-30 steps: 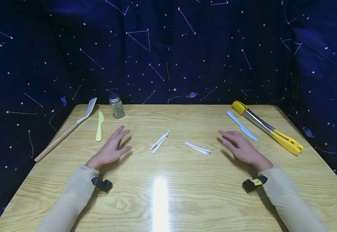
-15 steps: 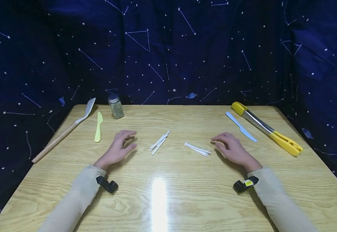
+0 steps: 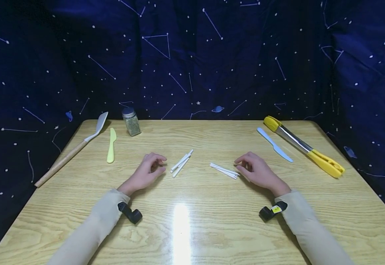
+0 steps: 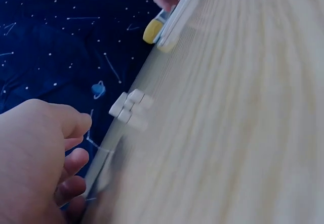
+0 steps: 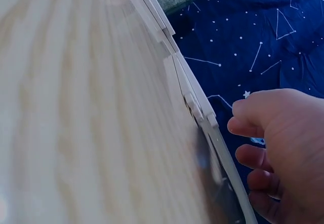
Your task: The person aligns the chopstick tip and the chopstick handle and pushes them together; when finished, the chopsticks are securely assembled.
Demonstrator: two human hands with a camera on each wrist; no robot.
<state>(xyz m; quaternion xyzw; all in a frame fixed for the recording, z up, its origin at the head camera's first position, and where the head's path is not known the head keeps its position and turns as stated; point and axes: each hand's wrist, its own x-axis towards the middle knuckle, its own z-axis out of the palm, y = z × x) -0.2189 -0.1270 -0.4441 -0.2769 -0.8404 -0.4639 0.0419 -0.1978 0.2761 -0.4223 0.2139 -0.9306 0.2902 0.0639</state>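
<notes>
Two small groups of thin white sticks lie mid-table in the head view. My left hand is just left of the left group of sticks, apart from it, fingers bent and thumb separate from the forefinger. The ends of those sticks show beyond the hand in the left wrist view. At the right group of sticks, my right hand hovers by their right ends, fingers bent in the same loose way. From the head view I cannot tell whether it touches them; the right wrist view shows a gap between fingertips and sticks.
On the left lie a spatula with a wooden handle and a pale yellow knife. A glass spice jar stands behind. A blue knife and yellow-handled tongs lie right. A dark starry curtain hangs behind the table.
Both hands have moved inward toward the stick groups, left hand rightward and right hand leftward. Their fingers have bent from a more spread pose. The sticks have stayed in place.
</notes>
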